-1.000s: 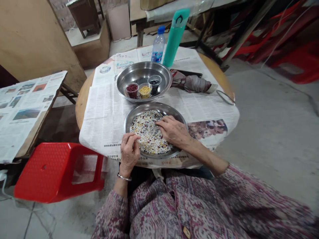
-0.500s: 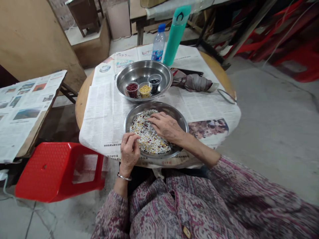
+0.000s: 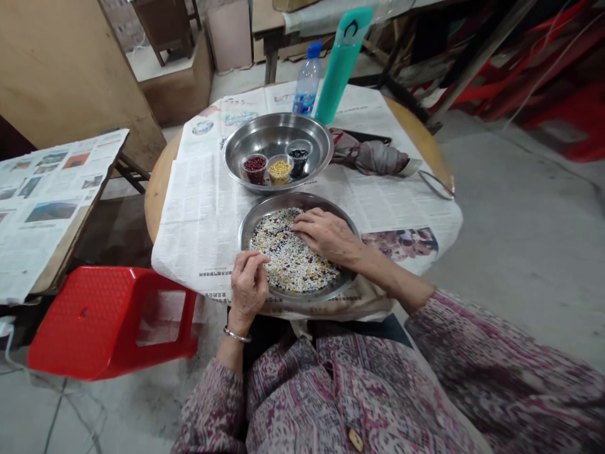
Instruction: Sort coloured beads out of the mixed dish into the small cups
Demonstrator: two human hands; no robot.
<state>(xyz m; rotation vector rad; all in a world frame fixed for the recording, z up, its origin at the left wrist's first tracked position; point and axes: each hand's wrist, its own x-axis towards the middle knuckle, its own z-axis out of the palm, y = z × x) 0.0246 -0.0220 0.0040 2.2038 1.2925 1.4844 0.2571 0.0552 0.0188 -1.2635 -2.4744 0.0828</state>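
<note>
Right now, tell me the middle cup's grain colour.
The middle cup's grains are yellow, best in the head view.

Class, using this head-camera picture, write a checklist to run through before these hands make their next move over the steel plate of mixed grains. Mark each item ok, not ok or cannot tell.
1. Grains lie inside the plate, none seen on its rim: ok.
2. Right hand rests on the grains, fingers spread: ok.
3. Left hand is pinched above the grains; whether it holds one: cannot tell.
4. Three small cups stand upright in the bowl: ok.
5. Newspaper lies under the plate and bowl: ok.
6. Green flask stands upright beyond the bowl: ok.
</note>
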